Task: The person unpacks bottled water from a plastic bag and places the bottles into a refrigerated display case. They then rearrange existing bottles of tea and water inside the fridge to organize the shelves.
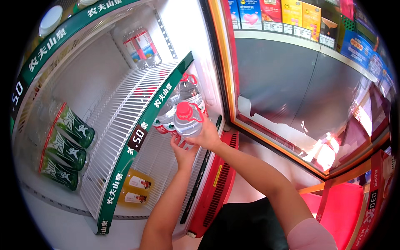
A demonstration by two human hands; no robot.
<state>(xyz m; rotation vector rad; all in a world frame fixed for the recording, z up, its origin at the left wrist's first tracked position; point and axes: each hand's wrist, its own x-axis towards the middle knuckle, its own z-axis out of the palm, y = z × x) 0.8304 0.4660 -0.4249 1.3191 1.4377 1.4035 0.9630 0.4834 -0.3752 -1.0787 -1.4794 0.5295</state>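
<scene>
A large clear plastic water bottle with a red cap and a red carry loop is between my hands, tilted with its cap towards me. My right hand wraps its side just below the shoulder. Lower down, my left hand holds the bottle near its base, fingers and thumb on either side; the base itself is mostly hidden. Right behind it, similar water bottles with red caps and red-and-white labels stand on the lower wire shelf of an open drinks refrigerator.
Above the lower shelf runs a wire shelf with a green price strip. Green-labelled bottles, orange drink bottles and shrink-wrapped bottles stand inside. The glass door is swung open at right. A red vented base panel lies below.
</scene>
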